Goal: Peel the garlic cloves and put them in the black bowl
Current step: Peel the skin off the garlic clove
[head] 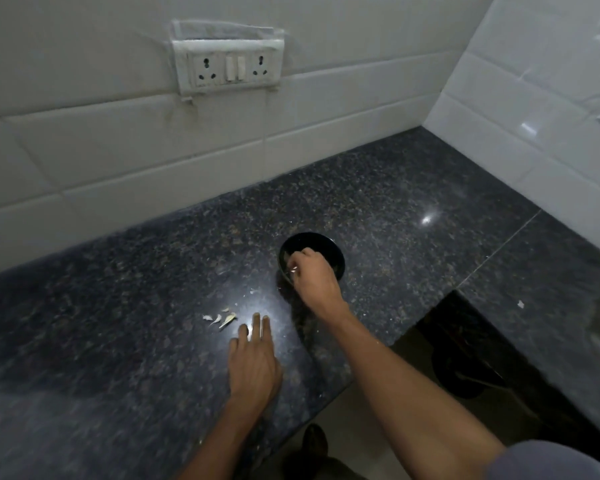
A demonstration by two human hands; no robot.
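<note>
Garlic bits (222, 319) lie on the dark granite counter (118, 306), a small cluster of pale pieces just beyond the left hand's fingertips; whether they are cloves or peel is too small to tell. A few tiny white flecks sit nearby on the stone, toward the bowl.

The black bowl (333, 252) stands on the counter to the right of the cluster and farther back, near the middle of the slab. The right hand (314, 275) reaches over its near rim, knuckles up, fingers curled down into the bowl. A pale sliver shows at the fingers, but whether the hand pinches something or has nothing in it cannot be told. What lies inside the bowl is hidden by the hand and the dark.

The left hand (253, 362) lies flat on the counter, palm down, fingers straight and close together, pointing at the garlic bits but not touching them. It holds nothing.

Behind the counter runs a white tiled wall (84, 150) with a socket panel (227, 69) that has two outlets and switches between them. A second tiled wall meets it at the right. A seam crosses the counter to the right, and a white speck (520, 304) rests beyond it. A shoe (314, 445) shows on the floor below the counter edge.
</note>
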